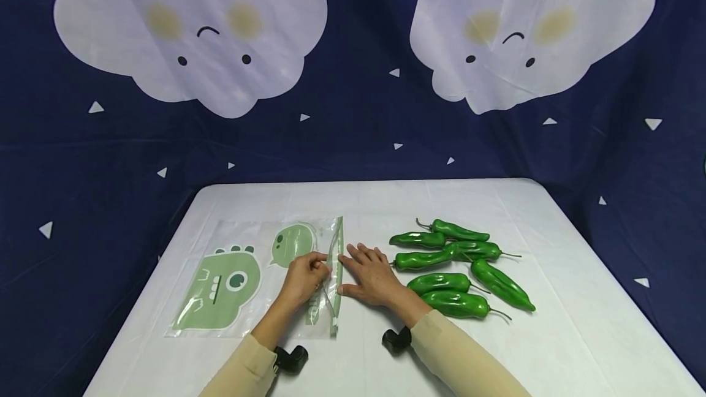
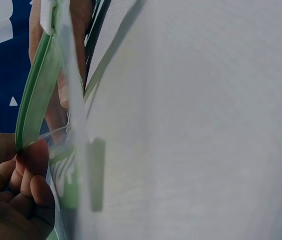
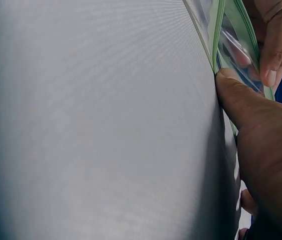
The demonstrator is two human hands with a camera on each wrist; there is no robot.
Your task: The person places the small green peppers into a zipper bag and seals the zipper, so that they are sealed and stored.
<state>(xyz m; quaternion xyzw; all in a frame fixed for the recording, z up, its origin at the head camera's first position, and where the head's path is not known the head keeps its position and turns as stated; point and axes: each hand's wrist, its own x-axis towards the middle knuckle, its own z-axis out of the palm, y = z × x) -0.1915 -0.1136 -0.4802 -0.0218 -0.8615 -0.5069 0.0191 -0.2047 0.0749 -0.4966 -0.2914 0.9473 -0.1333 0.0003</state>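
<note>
A clear zip bag [image 1: 237,287] with a green monster print lies on the table, its green-edged mouth to the right. My left hand [image 1: 303,277] pinches the upper lip of that mouth between thumb and forefinger and holds it lifted. In the left wrist view, the raised green zip strip [image 2: 33,90] runs up from the pinching fingers. My right hand [image 1: 372,277] lies with fingers spread, its thumb and fingertips on the lower lip at the table. The thumb [image 3: 243,97] touches the green edge in the right wrist view. A gap shows between the two lips.
Several green peppers [image 1: 502,287] lie on the white table [image 1: 579,336], just right of my right hand. A white zip slider [image 1: 334,321] sits at the near end of the bag's mouth. Behind the table hangs a dark blue cloth [image 1: 364,127] with cloud prints.
</note>
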